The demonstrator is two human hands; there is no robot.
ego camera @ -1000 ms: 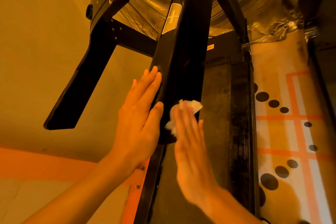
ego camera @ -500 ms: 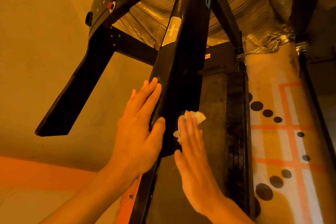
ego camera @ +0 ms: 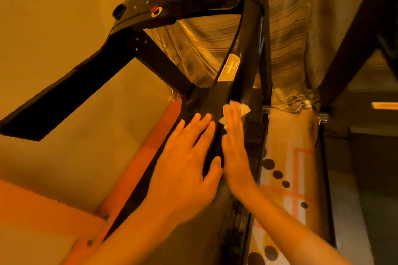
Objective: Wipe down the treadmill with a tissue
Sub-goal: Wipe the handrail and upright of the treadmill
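Just changed: tissue (ego camera: pixel 243 108) was slid toward 12 o'clock up handrail (ego camera: pixel 224 91).
Right hand (ego camera: pixel 234 157): flat, tissue pressed.
Left hand (ego camera: pixel 183 168): flat, rested alongside.
Meaning: wiping advanced.

Tissue (ego camera: pixel 244 108) — mostly hidden beneath right hand (ego camera: pixel 235 153) fingers. Console (ego camera: pixel 172 0) screen cut off at 12 o'clock edge; button labels unreadable.

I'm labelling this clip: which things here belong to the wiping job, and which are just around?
In the job: tissue, treadmill handrail, right hand pressing the tissue, left hand flat on the handrail.
Just around: striped curtain, dotted floor mat.
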